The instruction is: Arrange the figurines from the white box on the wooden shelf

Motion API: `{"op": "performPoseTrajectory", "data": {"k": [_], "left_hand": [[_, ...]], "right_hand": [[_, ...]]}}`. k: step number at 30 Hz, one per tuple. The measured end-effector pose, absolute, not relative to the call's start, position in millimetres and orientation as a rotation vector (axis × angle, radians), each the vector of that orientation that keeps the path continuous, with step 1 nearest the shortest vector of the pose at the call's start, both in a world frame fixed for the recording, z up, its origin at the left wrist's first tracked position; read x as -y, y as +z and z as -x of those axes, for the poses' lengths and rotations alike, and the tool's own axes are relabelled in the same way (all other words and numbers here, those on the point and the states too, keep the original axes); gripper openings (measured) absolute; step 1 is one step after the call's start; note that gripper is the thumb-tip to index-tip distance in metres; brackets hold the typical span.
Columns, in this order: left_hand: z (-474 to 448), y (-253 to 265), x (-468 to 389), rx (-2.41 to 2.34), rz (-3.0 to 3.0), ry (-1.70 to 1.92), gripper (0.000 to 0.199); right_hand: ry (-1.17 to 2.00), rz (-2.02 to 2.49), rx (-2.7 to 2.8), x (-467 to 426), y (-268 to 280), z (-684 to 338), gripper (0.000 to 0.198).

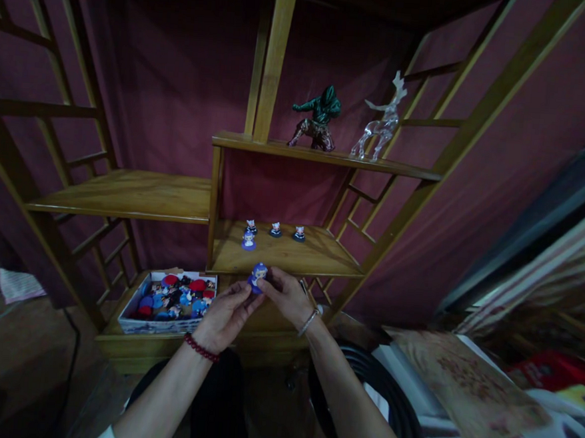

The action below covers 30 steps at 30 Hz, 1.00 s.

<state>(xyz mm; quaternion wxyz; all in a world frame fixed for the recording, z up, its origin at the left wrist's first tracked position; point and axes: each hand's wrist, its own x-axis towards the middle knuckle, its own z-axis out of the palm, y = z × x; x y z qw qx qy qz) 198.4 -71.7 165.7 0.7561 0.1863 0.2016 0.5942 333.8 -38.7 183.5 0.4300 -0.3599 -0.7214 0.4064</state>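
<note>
A small purple-haired figurine (258,275) is held upright between both hands, in front of the lower shelf's edge. My left hand (228,313) pinches its base from the left. From the right, my right hand (289,297) has thumb and fingers closed on it. On the lower shelf (290,257) behind stands a similar purple figurine (249,240). Several small black-and-white figurines, one of them (276,229) in the middle, make a row farther back. A box (132,324) full of mixed red, blue and black figurines sits to the left of my left hand.
On the upper shelf (277,148) stand a dark green crouching statue (319,117) and a clear deer figure (382,122). A bare wooden shelf (128,193) lies at left. Black coiled hose (394,406) and a flat patterned board (466,384) are at lower right.
</note>
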Motion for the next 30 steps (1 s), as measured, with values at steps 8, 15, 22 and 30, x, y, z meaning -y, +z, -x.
{"op": "performPoseTrajectory", "data": {"k": [8,15,22,30], "left_hand": [[-212,164,57,-0.448,-0.404,1.269,0.008],[-227,165,43,-0.54,-0.43,1.226,0.005],[-233,173,35,-0.671,-0.522,1.25,0.009],[-243,180,26,-0.758,-0.735,1.334,0.02]], "right_hand": [[0.992,0.934,1.724,33,181,-345,0.021],[1.06,0.953,1.623,19,176,-357,0.021],[1.142,0.942,1.52,3,174,-366,0.024],[1.146,0.95,1.407,-22,181,-371,0.025]]}}
